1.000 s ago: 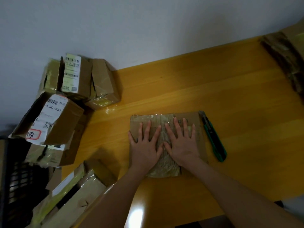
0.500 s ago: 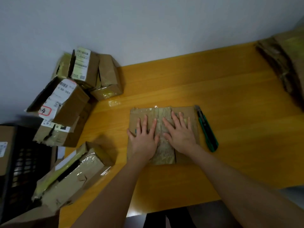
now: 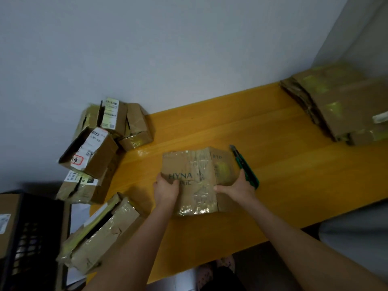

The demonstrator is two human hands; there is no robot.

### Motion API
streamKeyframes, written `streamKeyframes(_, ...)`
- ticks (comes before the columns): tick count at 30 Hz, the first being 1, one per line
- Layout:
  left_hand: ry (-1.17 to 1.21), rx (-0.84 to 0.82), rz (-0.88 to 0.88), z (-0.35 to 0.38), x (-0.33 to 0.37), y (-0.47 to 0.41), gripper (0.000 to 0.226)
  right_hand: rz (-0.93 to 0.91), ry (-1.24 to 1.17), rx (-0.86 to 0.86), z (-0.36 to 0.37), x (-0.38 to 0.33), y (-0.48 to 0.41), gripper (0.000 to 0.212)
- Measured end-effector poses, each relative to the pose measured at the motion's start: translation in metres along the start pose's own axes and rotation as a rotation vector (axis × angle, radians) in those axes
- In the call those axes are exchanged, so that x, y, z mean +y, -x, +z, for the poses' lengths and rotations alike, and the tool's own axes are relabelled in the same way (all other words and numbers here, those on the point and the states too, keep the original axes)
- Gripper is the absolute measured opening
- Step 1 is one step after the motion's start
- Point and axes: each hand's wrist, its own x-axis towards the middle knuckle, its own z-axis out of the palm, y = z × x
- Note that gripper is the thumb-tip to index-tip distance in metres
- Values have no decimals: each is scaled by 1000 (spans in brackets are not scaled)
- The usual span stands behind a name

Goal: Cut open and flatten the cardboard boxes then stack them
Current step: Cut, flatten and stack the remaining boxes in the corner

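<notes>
At the far left, a black crate (image 3: 27, 238), with a labelled box (image 3: 7, 217) at its left side, cut off by the frame edge. Next to these, on the left end of the yellow wooden table (image 3: 294, 181), a loose pile of boxes not yet flattened. Nearest, a taped box (image 3: 100, 234), lying tilted with a dark open slit. Behind it, a box with a red stamp (image 3: 92, 154) resting on a lower box (image 3: 81, 189). At the wall, a box with barcode labels (image 3: 113, 116) and a plain brown box (image 3: 137, 127) touching it.

In the middle of the table, the flattened box (image 3: 197, 177), brown, with clear tape down its middle and the printed letters HYNA. Gripped at its left edge by the left hand (image 3: 167, 191), thumb curled over the top face, other fingers hidden under the cardboard. Gripped at the right side by the right hand (image 3: 237, 189), thumb pressed on the taped strip, fingers curled round the edge. Not possible to tell whether lifted or resting on the wood.

Just right of the right hand, a green utility knife (image 3: 245, 168), flat on the table, tip toward the wall. Far right, by the wall, a stack of flattened boxes (image 3: 340, 106), well apart from both hands.
</notes>
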Motion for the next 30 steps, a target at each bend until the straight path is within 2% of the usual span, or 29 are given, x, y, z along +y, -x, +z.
streamKeyframes(3, 104, 41, 40, -10, 19, 3, 46, 2, -107, -31, -16, -9, 5, 135)
streamKeyframes(6, 206, 16, 74, -21, 47, 5, 48, -60, -342, -33, -42, -18, 7, 130)
streamKeyframes(9, 297, 45, 121, -28, 78, 7, 50, -120, -402, 97, -71, -28, 6, 130)
streamKeyframes(15, 303, -71, 227, 3, 148, 23, 55, -183, -292, 314, -153, -34, -18, 121)
streamKeyframes(21, 403, -266, 221, 96, 244, 48, 66, -166, -42, 489, -274, 9, -85, 115)
streamKeyframes(25, 435, -285, 237, 174, 310, 68, 70, -169, -6, 516, -361, 52, -138, 109)
streamKeyframes(30, 538, -254, 195, 264, 395, 94, 66, -243, 137, 638, -452, 86, -182, 80)
